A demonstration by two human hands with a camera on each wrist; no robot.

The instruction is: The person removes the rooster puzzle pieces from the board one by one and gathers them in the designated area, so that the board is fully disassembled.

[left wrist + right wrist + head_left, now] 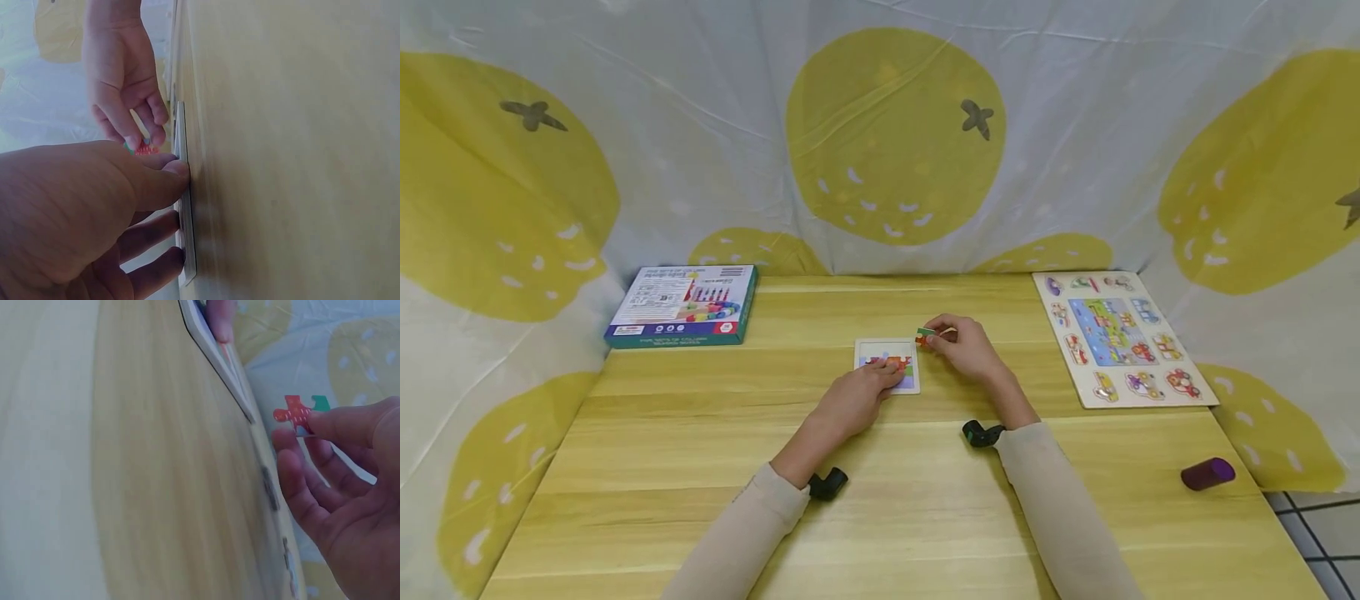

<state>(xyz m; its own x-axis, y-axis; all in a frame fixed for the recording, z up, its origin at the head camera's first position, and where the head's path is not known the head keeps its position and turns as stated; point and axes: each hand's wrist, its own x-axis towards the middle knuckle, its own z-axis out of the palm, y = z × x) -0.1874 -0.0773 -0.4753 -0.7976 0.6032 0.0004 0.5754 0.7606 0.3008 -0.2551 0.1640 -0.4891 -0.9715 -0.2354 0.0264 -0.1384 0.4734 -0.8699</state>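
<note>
A small square jigsaw tray [887, 342] lies on the table, partly filled with colourful pieces. My left hand [852, 398] rests its fingertips on these pieces and hides the tray's lower left part. Seen from the left wrist, the thumb lies at the edge of the tray [189, 244]. Just beyond the tray's right side, my right hand [966, 346] pinches a red and green jigsaw piece [292, 414] between thumb and fingers. In the right wrist view the piece is held up off the table, its knobs showing past the thumb.
A boxed toy set [681, 306] sits at the back left. At the back right lies a large picture puzzle board [1078, 379] with several pieces in it. A purple cylinder [1207, 474] is near the right edge. A patterned cloth [880, 250] rises behind the table [917, 508].
</note>
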